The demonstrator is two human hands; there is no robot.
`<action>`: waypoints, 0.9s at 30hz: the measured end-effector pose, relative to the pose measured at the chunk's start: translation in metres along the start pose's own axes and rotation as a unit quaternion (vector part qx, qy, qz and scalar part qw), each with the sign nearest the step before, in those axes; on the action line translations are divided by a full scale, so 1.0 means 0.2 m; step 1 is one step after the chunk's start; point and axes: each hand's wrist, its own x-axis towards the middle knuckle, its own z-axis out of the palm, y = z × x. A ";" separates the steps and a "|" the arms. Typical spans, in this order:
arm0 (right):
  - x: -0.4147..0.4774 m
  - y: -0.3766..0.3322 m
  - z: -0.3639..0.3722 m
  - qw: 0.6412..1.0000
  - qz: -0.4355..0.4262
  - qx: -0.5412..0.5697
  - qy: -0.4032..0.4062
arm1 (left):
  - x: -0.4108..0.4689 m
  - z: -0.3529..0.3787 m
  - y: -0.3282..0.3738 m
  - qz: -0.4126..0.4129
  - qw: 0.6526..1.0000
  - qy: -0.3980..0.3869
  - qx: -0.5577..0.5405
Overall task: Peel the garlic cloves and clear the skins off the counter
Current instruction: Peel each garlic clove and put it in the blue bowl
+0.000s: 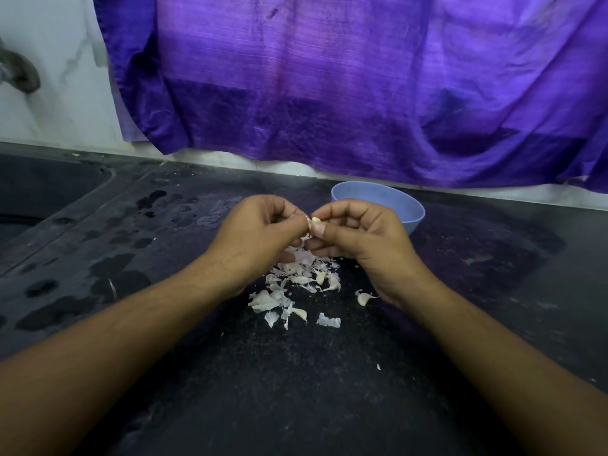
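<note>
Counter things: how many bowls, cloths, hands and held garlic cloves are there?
Round light-blue plastic bowl: 1
Hanging purple woven cloth: 1
Bare hands (left hand, right hand): 2
Pale garlic clove pinched between them: 1
Total: 5

Left hand (260,232) and right hand (358,235) pinch 1 garlic clove (315,221) above skins (292,287) on dark counter (296,373); blue bowl (408,209) at 1 o'clock.
</note>
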 end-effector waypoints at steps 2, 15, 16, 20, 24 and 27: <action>0.00 0.00 0.01 0.999 0.014 0.036 -0.006 | 0.00 0.00 -0.01 -0.005 1.000 0.003 0.006; 0.00 -0.01 -0.01 0.997 0.044 0.061 -0.008 | 0.00 -0.01 -0.01 0.012 1.000 -0.007 -0.020; 0.00 -0.01 -0.01 0.997 0.048 0.063 -0.013 | 0.00 -0.02 -0.01 0.012 1.000 -0.009 -0.019; 0.00 -0.01 -0.01 0.995 0.060 0.076 -0.031 | 0.00 -0.02 0.00 0.020 0.999 -0.011 -0.028; 0.00 -0.02 -0.03 0.997 0.054 0.057 -0.025 | 0.00 -0.02 0.00 0.029 0.999 -0.010 -0.030; 0.00 -0.02 -0.03 0.999 0.038 0.024 -0.024 | 0.00 -0.02 0.00 0.046 0.999 0.003 -0.002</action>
